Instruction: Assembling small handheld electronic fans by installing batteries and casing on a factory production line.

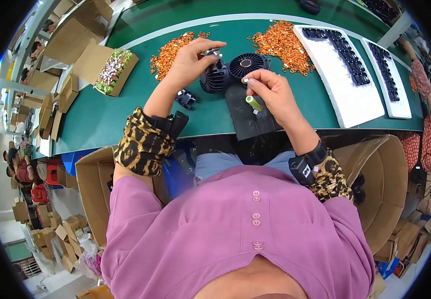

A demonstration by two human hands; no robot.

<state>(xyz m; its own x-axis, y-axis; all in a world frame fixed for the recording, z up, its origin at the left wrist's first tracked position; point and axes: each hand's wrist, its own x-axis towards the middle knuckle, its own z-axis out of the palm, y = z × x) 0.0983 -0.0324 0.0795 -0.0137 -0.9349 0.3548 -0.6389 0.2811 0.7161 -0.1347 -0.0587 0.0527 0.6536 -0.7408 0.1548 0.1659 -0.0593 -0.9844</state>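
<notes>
My left hand (194, 62) is closed at the fingertips over a small dark part with a pale glint, at the top of a black finned fan housing (212, 79). What exactly it grips is partly hidden. Beside that housing lies a round black fan grille (248, 65) with a copper-coloured ring at its centre. My right hand (271, 92) pinches a tiny white piece near the grille's lower edge. A light-green cylindrical battery (253, 103) shows just under its fingers, apparently held with it. Below is a black mat (248, 122) at the table's near edge.
Two heaps of small copper-orange rings, one left (168, 55) and one right (283, 45), lie on the green table (140, 109). White foam trays (337, 99) carry black parts. An open box (115, 72) holds green-wrapped pieces. A black part (186, 98) lies near my left wrist. Cardboard boxes (380, 194) flank me.
</notes>
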